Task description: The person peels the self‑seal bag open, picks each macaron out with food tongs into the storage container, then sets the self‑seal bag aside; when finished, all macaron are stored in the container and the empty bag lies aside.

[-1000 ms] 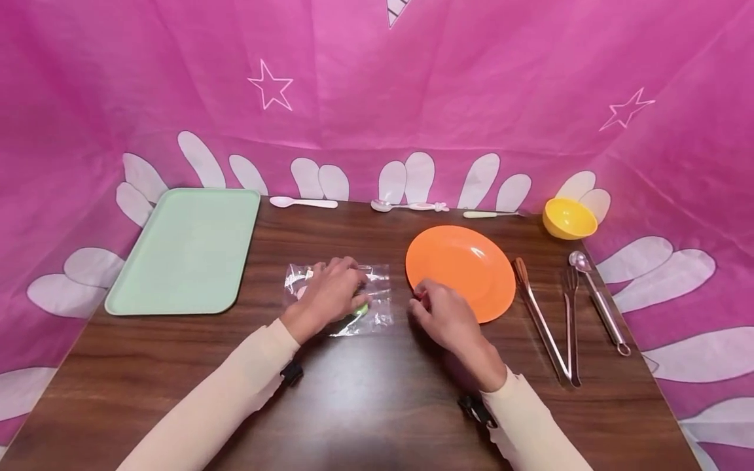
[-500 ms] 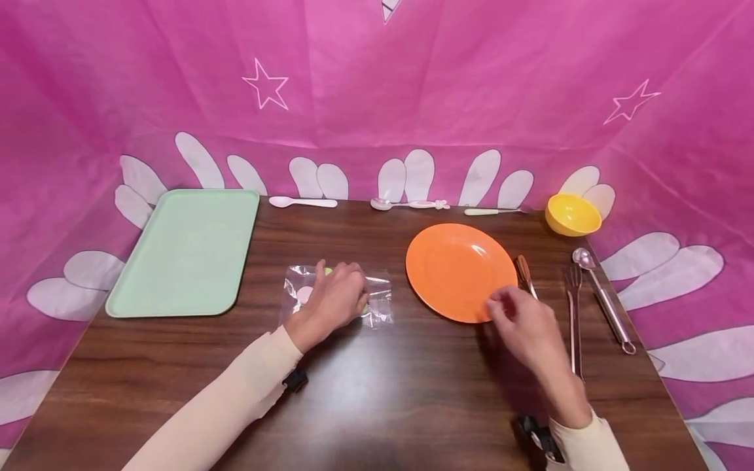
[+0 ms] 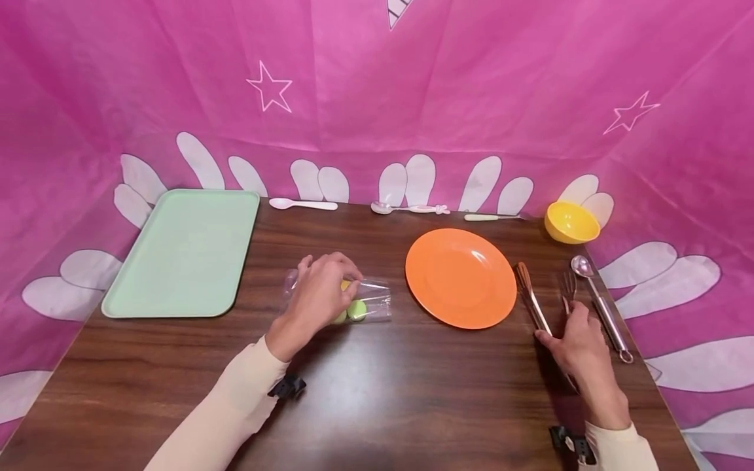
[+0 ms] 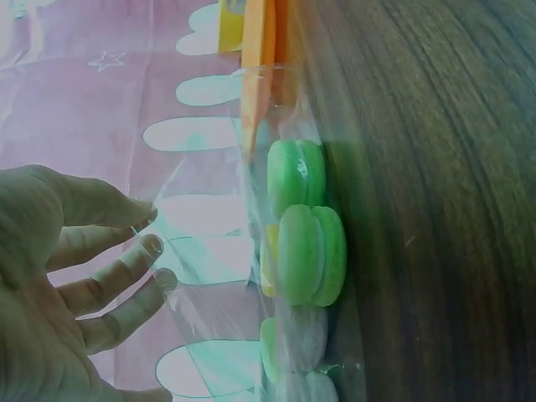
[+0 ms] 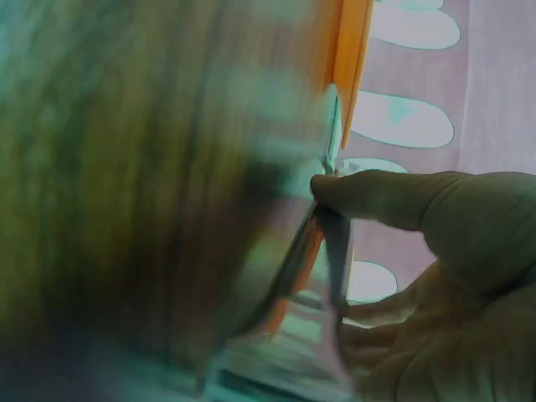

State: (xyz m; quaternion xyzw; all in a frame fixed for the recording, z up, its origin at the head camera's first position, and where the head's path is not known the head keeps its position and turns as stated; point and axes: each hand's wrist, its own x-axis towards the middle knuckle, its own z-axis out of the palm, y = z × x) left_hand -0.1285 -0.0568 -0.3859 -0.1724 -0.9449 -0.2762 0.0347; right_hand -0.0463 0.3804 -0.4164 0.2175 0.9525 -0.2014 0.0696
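Note:
My left hand (image 3: 318, 294) pinches the upper film of a clear plastic bag (image 3: 378, 297), lifting it into a peak in the left wrist view. Inside lie several macarons, among them a green macaron (image 4: 311, 255) and a paler one partly seen behind the film. At the right, my right hand (image 3: 586, 356) holds metal serving tongs (image 3: 535, 301), thumb on one arm and fingers round the other. One end of the tongs is slotted, the other fork-shaped. Their joined end is mostly hidden under the hand.
An orange plate (image 3: 461, 278) lies between the hands. A green tray (image 3: 182, 255) is at left. Along the back are a pink spoon (image 3: 303, 205), another spoon (image 3: 412, 209), a pale-handled utensil (image 3: 483, 217) and a yellow bowl (image 3: 573, 222). A metal scoop (image 3: 603, 311) lies right of the tongs.
The right hand has moved right from the orange plate's front edge to the tongs and taken hold of them. The left hand has shifted slightly on the bag, which is now lifted.

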